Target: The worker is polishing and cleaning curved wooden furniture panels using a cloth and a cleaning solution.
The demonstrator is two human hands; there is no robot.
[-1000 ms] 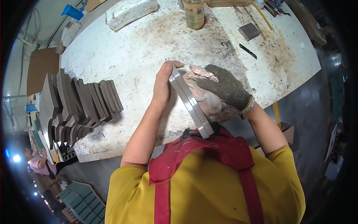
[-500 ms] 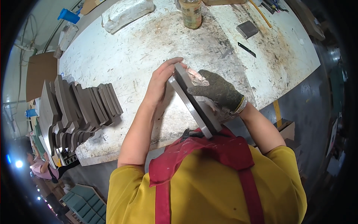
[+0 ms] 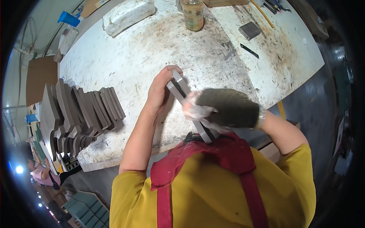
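A long grey flat bar [image 3: 181, 90] stands on edge, running from the white worktop [image 3: 125, 64] back toward my chest. My left hand [image 3: 161, 89], bare, grips its far end from the left side. My right hand [image 3: 222, 108] wears a dark glove with pale coated fingers and presses on the bar's middle from the right. The bar's near end is hidden by my red apron.
A stack of dark grey flat pieces [image 3: 81, 112] leans along the worktop's left edge. A yellowish jar [image 3: 192, 14], a white wrapped bundle [image 3: 127, 14], a small grey block [image 3: 249, 30] and a black blade [image 3: 249, 51] lie at the far side. Another person [image 3: 42, 175] sits lower left.
My gloved right hand has slid along the bar toward my body, and the bar has tipped more upright. My left hand stays on the far end.
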